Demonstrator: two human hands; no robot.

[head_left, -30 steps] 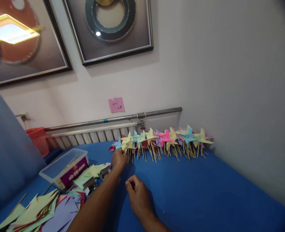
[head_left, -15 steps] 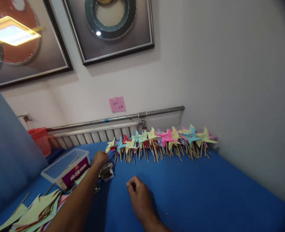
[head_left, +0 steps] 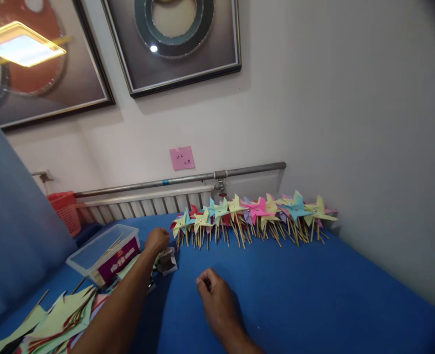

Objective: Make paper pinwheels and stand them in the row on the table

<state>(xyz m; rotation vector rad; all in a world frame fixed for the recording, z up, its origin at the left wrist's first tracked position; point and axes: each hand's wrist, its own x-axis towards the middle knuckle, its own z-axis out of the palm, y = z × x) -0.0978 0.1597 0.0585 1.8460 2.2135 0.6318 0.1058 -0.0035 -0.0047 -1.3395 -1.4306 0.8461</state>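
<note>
My left hand (head_left: 157, 240) is over the blue surface at the left end of a row of paper pinwheels (head_left: 258, 209) on thin wooden sticks. Its fingers are curled, and I see nothing in them. A pale yellow pinwheel (head_left: 179, 224) lies just to its right, apart from the fingers. Below that hand stands a small open cardboard box (head_left: 167, 262). My right hand (head_left: 216, 304) rests lower down on the blue surface (head_left: 298, 295), its thumb and forefinger curled together. Whatever those fingers hold, if anything, is hidden.
A clear plastic bin (head_left: 105, 250) with sticks in it stands at left, behind a stack of coloured paper sheets (head_left: 60, 314). A red basket (head_left: 65, 212) is farther back. Along the wall run a radiator (head_left: 129, 207) and a metal pipe (head_left: 147, 186).
The pale yellow pinwheel, at my left fingertips before, now lies against the row, to the right of that hand. The view has shifted slightly. My right hand stays curled in about the same place.
</note>
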